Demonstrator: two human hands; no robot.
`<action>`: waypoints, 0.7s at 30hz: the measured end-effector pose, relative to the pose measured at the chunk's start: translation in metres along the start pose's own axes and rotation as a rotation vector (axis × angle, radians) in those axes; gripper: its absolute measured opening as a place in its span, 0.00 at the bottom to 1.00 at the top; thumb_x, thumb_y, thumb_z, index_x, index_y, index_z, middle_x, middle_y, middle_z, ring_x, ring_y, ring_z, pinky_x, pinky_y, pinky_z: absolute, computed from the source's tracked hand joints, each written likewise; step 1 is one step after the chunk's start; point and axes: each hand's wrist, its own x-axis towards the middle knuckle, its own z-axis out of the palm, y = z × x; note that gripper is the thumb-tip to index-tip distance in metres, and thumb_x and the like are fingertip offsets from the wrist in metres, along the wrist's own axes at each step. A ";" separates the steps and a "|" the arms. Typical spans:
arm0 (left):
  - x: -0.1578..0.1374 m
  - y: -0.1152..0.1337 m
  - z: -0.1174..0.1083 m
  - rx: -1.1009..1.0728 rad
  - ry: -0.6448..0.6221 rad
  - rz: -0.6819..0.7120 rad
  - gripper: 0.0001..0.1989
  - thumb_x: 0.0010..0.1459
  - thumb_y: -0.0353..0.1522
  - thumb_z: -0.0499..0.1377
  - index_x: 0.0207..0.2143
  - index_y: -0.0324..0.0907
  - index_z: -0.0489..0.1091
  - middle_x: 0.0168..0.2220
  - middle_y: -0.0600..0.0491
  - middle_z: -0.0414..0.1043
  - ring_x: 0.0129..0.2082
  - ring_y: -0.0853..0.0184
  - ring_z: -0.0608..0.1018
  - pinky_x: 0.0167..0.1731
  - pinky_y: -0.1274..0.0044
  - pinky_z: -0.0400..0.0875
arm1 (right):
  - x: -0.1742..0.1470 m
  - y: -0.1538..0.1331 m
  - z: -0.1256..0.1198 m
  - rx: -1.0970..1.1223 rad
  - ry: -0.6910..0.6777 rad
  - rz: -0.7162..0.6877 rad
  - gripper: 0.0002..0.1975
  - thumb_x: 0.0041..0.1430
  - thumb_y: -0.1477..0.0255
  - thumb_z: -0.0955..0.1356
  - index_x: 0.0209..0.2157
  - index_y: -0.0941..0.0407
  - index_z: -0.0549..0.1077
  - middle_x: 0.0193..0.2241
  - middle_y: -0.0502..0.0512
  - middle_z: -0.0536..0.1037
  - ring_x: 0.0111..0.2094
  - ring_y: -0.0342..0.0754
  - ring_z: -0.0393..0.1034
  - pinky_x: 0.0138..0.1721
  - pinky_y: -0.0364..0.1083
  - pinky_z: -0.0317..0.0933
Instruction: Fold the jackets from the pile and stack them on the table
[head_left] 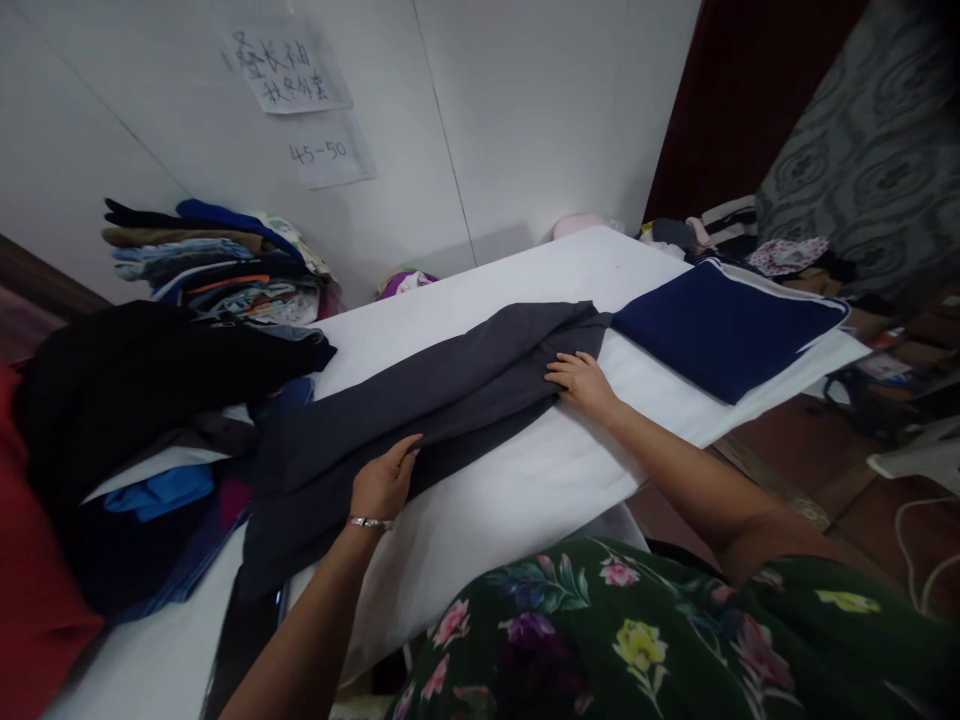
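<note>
Long dark grey trousers (420, 390) lie stretched slantwise across the white-covered table (480, 560), wrinkled along their length. My left hand (382, 478) pinches their near edge around the middle, thumb and index finger on top, other fingers partly hidden. Toward the narrow right end, my right hand (585, 385) rests on the cloth with its fingers spread. A folded navy blue garment (727, 325) with white edging lies just beyond that end.
Dark clothes (150, 390) are heaped at the left, with red fabric (37, 560) beside them. Behind rises a stack of folded clothes (225, 265). Handwritten paper signs (292, 75) hang on the wall. More clothing (727, 225) lies past the table's far right corner.
</note>
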 end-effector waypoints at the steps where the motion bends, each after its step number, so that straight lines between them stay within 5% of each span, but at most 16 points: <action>1: 0.001 -0.001 0.001 0.008 0.005 0.000 0.20 0.64 0.38 0.47 0.56 0.51 0.67 0.42 0.53 0.78 0.40 0.60 0.79 0.36 0.73 0.71 | 0.001 -0.001 0.002 -0.002 0.006 0.016 0.17 0.54 0.74 0.66 0.46 0.51 0.75 0.51 0.55 0.73 0.59 0.56 0.58 0.59 0.59 0.45; 16: -0.001 -0.007 0.018 0.018 0.125 0.125 0.19 0.62 0.36 0.50 0.53 0.49 0.69 0.46 0.53 0.76 0.43 0.62 0.78 0.42 0.72 0.73 | -0.015 -0.048 0.003 -0.039 0.050 -0.063 0.30 0.53 0.67 0.67 0.58 0.56 0.63 0.59 0.61 0.64 0.62 0.59 0.49 0.62 0.63 0.34; 21: -0.006 -0.021 0.034 0.042 0.206 0.389 0.23 0.56 0.25 0.49 0.52 0.44 0.70 0.52 0.52 0.72 0.54 0.63 0.71 0.52 0.73 0.68 | -0.009 -0.041 0.016 -0.113 0.000 0.002 0.31 0.49 0.77 0.67 0.57 0.58 0.64 0.58 0.64 0.64 0.61 0.60 0.53 0.59 0.62 0.42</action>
